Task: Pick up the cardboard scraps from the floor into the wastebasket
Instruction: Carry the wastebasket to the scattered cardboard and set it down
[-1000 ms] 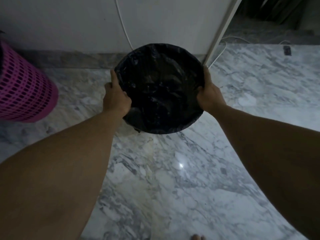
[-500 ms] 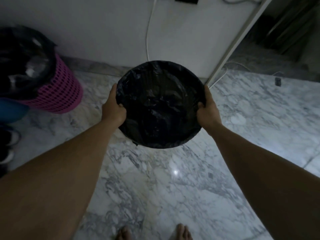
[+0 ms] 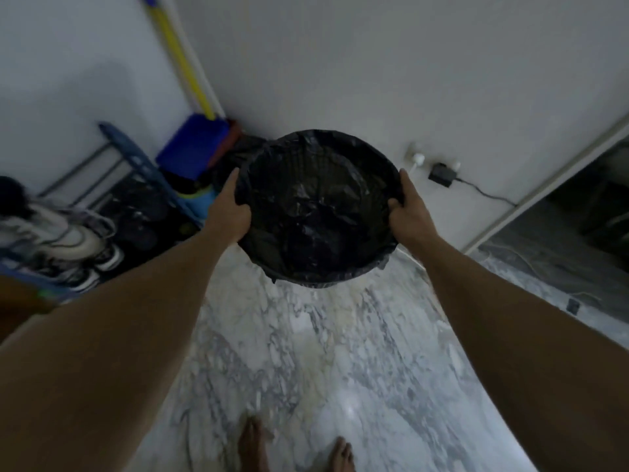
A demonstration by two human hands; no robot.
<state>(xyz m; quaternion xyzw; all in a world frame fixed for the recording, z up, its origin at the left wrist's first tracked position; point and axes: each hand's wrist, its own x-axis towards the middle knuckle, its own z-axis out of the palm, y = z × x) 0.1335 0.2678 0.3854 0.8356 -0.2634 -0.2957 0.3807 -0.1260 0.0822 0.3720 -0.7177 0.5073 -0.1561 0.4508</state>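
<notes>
A round wastebasket (image 3: pixel 318 212) lined with a crumpled black plastic bag hangs in the air in front of me, well above the marble floor (image 3: pixel 323 362). My left hand (image 3: pixel 228 209) grips its left rim and my right hand (image 3: pixel 408 212) grips its right rim. The bag's inside is dark and I cannot tell what lies in it. No cardboard scraps show on the floor in this view. My bare feet (image 3: pixel 292 447) stand at the bottom edge.
A blue shoe rack (image 3: pixel 136 172) with sneakers (image 3: pixel 68 243) stands at the left. A yellow-handled broom (image 3: pixel 180 59) and a blue dustpan (image 3: pixel 192 144) lean in the corner. A black charger (image 3: pixel 442 173) with a cable hangs on the white wall. A doorway (image 3: pixel 578 206) opens at the right.
The wastebasket has risen from near the floor, still held by both hands. My view has tilted up and left; the pink basket has left the frame and the shoe rack and broom came into view.
</notes>
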